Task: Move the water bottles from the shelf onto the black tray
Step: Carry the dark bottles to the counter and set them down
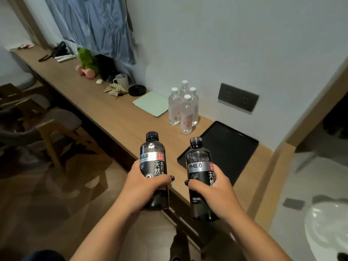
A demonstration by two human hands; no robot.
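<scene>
The left hand [143,183] grips one dark bottle [153,170] and the right hand [212,187] grips another dark bottle [200,178], both upright in the air before the surface [113,113]. The black tray [226,149] just beyond the right hand seems bare, so nothing is placed yet. Four clear bottles [183,108] wait ahead of both hands, beside the tray's far edge
</scene>
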